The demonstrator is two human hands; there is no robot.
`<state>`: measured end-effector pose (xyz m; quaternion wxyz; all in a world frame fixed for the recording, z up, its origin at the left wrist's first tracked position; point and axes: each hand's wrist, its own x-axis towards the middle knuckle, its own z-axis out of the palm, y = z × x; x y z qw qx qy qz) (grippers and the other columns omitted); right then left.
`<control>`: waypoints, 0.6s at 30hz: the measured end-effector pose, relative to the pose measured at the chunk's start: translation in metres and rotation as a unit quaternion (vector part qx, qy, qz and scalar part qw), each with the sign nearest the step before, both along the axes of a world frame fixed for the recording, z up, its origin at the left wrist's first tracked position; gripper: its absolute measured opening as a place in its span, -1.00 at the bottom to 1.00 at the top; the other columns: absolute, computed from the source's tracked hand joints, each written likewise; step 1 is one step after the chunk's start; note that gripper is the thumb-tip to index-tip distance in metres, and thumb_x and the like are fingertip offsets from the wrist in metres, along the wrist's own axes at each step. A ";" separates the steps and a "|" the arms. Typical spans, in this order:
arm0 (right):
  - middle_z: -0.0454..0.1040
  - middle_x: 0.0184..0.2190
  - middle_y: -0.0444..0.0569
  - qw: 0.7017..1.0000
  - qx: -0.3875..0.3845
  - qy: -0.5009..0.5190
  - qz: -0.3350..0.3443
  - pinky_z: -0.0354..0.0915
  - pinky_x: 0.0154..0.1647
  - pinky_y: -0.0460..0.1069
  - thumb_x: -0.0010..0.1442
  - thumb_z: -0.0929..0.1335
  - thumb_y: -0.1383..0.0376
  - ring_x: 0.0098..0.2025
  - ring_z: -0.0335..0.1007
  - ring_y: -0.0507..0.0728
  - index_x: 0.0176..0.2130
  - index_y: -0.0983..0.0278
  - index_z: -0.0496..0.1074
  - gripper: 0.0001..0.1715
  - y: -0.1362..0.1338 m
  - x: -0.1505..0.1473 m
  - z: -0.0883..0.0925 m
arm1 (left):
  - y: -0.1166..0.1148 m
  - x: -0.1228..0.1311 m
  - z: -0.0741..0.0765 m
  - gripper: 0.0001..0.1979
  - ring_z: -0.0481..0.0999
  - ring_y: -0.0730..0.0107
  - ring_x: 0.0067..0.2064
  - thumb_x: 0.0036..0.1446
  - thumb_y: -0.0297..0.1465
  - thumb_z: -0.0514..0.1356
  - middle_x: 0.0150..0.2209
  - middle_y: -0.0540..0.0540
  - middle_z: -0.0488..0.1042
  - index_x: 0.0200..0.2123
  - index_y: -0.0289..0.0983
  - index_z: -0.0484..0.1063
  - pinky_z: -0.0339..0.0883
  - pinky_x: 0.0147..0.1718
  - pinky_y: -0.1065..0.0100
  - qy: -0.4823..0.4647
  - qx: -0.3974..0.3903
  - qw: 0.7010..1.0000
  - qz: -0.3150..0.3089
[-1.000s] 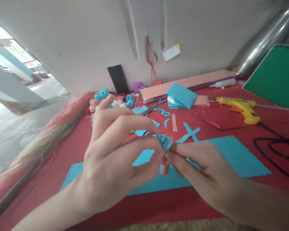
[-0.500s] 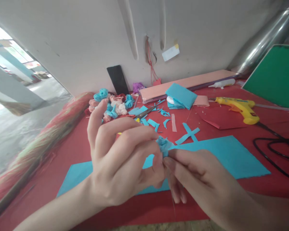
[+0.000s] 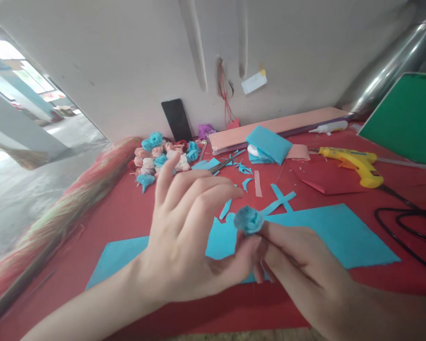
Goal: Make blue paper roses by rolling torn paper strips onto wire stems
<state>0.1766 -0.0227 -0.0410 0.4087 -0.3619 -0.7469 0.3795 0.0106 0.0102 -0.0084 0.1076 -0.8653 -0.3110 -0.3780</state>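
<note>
A small blue crepe-paper flower (image 3: 249, 219) is pinched at its base between the thumb and fingers of my right hand (image 3: 301, 260). Beside it, my left hand (image 3: 188, 232) is open, its fingers raised and apart, with the thumb close to the flower's base; whether the thumb touches it I cannot tell. Beneath both hands lies a long sheet of blue crepe paper (image 3: 326, 232). Just beyond are two crossed blue strips (image 3: 279, 201) and small blue scraps (image 3: 247, 183). Scissors (image 3: 220, 166) lie behind my left hand, their handles hidden.
A pile of pink, white and blue paper flowers (image 3: 158, 161) lies at the back left, near a black phone (image 3: 176, 119). Folded blue paper (image 3: 269, 144) sits at the back. At right are a yellow glue gun (image 3: 362, 163), its black cord (image 3: 394, 222) and a white bottle (image 3: 330, 127).
The fingers of my left hand have lifted off the blue flower and spread apart. The flower's top now faces me, still in my right hand. The view has shifted slightly.
</note>
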 end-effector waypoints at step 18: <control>0.47 -0.54 -0.10 0.924 0.365 -0.095 -0.064 0.26 -0.49 0.01 0.39 0.08 0.41 -0.52 0.41 0.07 -0.19 0.31 0.28 -0.75 0.005 0.004 -0.015 | 0.001 0.000 -0.012 -0.81 0.45 0.31 -0.45 -0.07 -0.42 0.08 -0.56 0.01 0.45 -0.31 -0.30 0.34 0.08 0.13 -0.07 0.033 0.069 0.996 -0.055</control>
